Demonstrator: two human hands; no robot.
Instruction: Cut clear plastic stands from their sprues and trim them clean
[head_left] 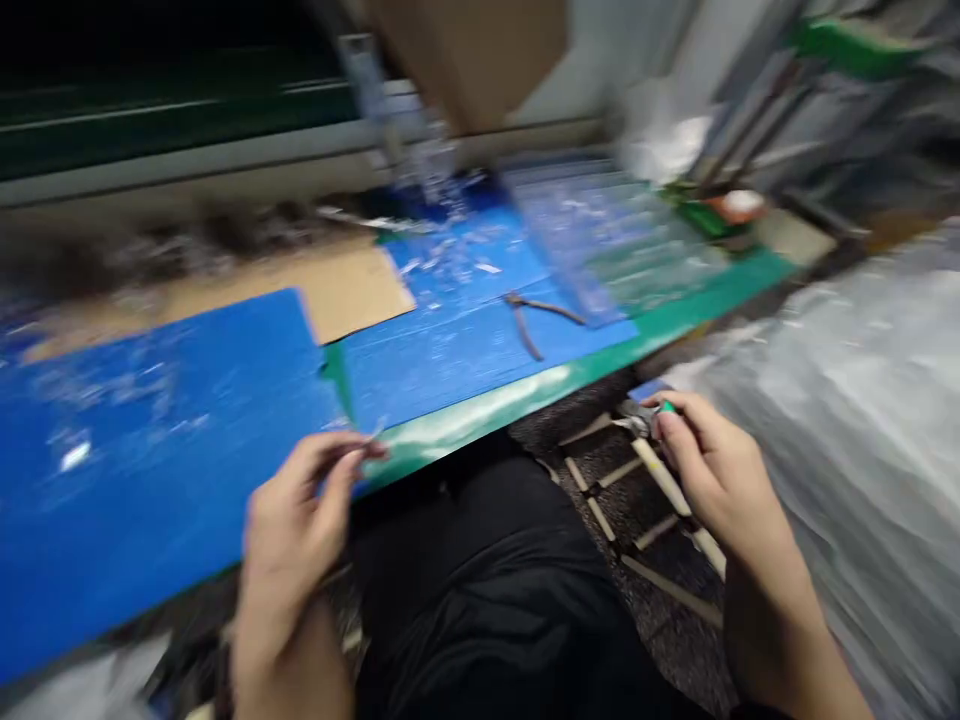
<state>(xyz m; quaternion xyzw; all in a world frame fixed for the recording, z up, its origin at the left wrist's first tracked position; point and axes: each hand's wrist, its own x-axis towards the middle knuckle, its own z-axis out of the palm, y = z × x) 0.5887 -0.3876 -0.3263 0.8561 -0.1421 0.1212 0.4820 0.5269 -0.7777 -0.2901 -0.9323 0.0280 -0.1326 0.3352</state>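
My left hand (304,510) is closed in a pinch at the front edge of the workbench. A small clear plastic piece (376,430) sticks out from between its fingertips. Out past the bench edge, on the right, my right hand (705,455) is wrapped round small pliers (637,420) with a metal head and a bit of green on the grip. Most of their handles are hidden in the palm. A second pair of pliers (529,312) lies with spread handles on the blue sheet (450,355) between the hands and the back of the bench.
Small clear pieces (450,255) are scattered over the blue sheets. A brown cardboard piece (360,290) and ribbed clear trays (615,225) lie on the green bench top (480,410). A large pile of clear plastic wrap (862,400) stands at right, beside a wooden frame (622,550) below.
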